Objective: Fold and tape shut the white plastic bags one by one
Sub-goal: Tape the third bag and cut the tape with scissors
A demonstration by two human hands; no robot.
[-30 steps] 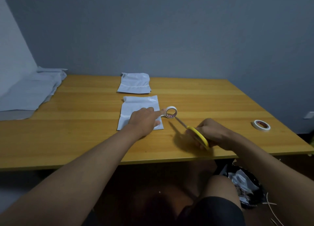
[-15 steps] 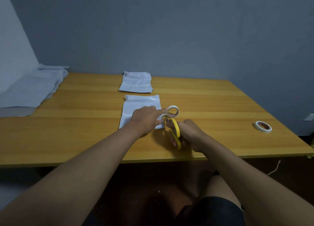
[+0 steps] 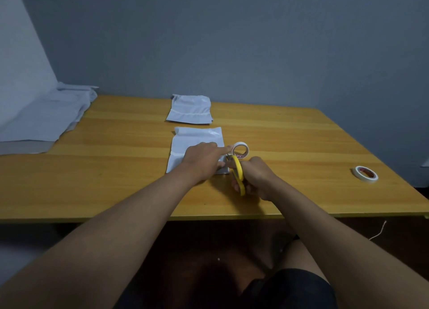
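A folded white plastic bag (image 3: 195,141) lies mid-table. My left hand (image 3: 204,160) presses down on its near right part, index finger stretched toward a white tape roll (image 3: 240,149) standing on edge just right of the bag. My right hand (image 3: 255,177) grips yellow-handled scissors (image 3: 238,171), their blades pointing at the gap between bag and roll, where the tape strip itself is too small to make out. Another folded white bag (image 3: 190,109) rests farther back.
A stack of flat white bags (image 3: 44,118) covers the table's left end. A second tape roll (image 3: 366,174) lies flat near the right edge. The wooden table (image 3: 301,146) meets a grey wall behind. My knees show below the front edge.
My right hand has swung the scissors from the right, blades now at the tape beside the bag. The left hand stayed pressed on the bag.
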